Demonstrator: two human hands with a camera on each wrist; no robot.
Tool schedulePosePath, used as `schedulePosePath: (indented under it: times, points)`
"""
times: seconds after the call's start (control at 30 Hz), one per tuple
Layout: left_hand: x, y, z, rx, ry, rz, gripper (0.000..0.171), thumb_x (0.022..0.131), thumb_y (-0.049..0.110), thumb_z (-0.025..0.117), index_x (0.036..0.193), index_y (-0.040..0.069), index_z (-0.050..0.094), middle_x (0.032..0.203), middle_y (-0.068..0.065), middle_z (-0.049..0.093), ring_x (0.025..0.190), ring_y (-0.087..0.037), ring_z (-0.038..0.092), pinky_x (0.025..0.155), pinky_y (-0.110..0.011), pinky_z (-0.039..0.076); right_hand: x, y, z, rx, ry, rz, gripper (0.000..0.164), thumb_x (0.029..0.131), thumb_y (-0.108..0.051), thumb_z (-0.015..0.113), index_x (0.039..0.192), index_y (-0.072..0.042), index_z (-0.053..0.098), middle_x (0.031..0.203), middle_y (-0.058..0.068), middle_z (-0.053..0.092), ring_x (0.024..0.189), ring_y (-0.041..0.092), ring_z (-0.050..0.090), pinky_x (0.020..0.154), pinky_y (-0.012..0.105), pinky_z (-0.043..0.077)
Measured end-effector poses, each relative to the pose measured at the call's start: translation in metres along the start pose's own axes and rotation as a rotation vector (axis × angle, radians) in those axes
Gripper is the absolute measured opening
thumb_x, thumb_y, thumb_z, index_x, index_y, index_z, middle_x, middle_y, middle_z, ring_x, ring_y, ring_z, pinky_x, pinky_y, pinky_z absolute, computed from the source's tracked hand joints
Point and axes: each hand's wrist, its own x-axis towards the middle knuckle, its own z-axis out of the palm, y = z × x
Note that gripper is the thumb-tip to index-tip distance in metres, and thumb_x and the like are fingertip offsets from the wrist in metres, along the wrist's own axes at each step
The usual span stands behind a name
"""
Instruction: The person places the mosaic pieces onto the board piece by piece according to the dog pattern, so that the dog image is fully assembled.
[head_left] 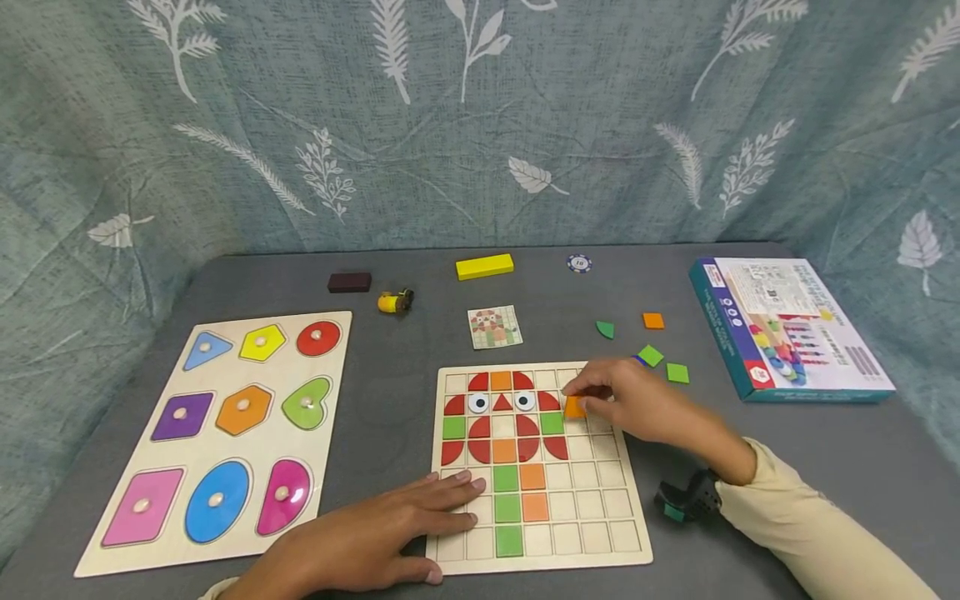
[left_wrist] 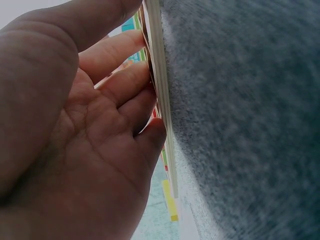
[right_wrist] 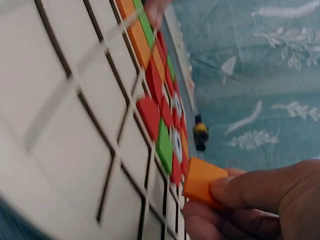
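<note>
An orange square tile is pinched between the thumb and fingers of my right hand, just above the right part of the wooden grid board. Red, green and orange tiles and two eye discs fill several cells, forming an owl-like figure. Next to the held tile lies a green square tile in its cell. My left hand rests with extended fingers on the board's lower left edge. In the left wrist view, the fingertips of the left hand touch the board's side.
Loose green tiles, an orange tile and a green quarter piece lie right of the pattern card. A shape puzzle is at left, a box at right. Behind are yellow and dark blocks.
</note>
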Motion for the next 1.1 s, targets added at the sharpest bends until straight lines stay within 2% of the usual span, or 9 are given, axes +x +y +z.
schedulePosePath:
  times: [0.07,0.17,0.37,0.63,0.9,1.1]
  points:
    - [0.0,0.0,0.0,-0.001,-0.003,-0.004,0.055,0.091,0.032,0.069,0.143,0.022,0.051,0.155,0.009,0.031,0.144,-0.018,0.025,0.109,-0.043,0.032,-0.001,-0.004,0.003,0.03,-0.037,-0.001,0.021,0.09,0.002,0.065,0.108,-0.005,0.074,0.103,-0.002,0.068,0.087,0.011,0.059,0.074,0.028,0.052]
    - [0.0,0.0,-0.001,-0.002,-0.006,-0.007,0.056,0.091,0.03,0.07,0.143,0.021,0.051,0.155,0.008,0.032,0.144,-0.019,0.025,0.109,-0.044,0.032,-0.002,-0.011,0.007,0.06,-0.078,-0.016,0.022,0.09,0.002,0.066,0.109,-0.006,0.073,0.104,-0.003,0.067,0.089,0.011,0.059,0.075,0.028,0.052]
    - [0.001,0.001,-0.002,-0.002,-0.004,-0.008,0.056,0.091,0.029,0.07,0.143,0.021,0.052,0.154,0.008,0.032,0.144,-0.018,0.024,0.11,-0.043,0.03,-0.001,-0.022,0.016,0.066,-0.15,-0.058,0.019,0.089,-0.001,0.068,0.104,-0.01,0.074,0.096,-0.008,0.064,0.079,0.009,0.054,0.067,0.025,0.049]
    - [0.002,0.001,-0.002,-0.013,-0.01,-0.019,0.056,0.09,0.028,0.071,0.143,0.021,0.051,0.155,0.009,0.032,0.144,-0.018,0.024,0.111,-0.042,0.028,-0.005,-0.026,0.025,0.152,-0.256,-0.075,0.018,0.088,0.002,0.067,0.097,-0.012,0.075,0.088,-0.008,0.063,0.076,0.005,0.054,0.068,0.023,0.051]
    - [0.001,0.001,-0.001,-0.001,-0.001,-0.006,0.056,0.09,0.027,0.071,0.142,0.02,0.052,0.154,0.007,0.033,0.144,-0.018,0.025,0.112,-0.042,0.028,-0.008,-0.025,0.029,0.165,-0.233,-0.061,0.015,0.088,0.0,0.069,0.096,-0.011,0.075,0.083,-0.011,0.06,0.074,0.004,0.054,0.065,0.023,0.05]
    - [0.001,0.001,-0.001,0.002,-0.003,-0.002,0.056,0.09,0.027,0.071,0.143,0.02,0.052,0.155,0.007,0.032,0.144,-0.018,0.025,0.112,-0.042,0.028,-0.009,-0.026,0.033,0.129,-0.218,-0.048,0.012,0.087,-0.002,0.071,0.094,-0.011,0.074,0.081,-0.013,0.057,0.073,0.004,0.052,0.062,0.022,0.048]
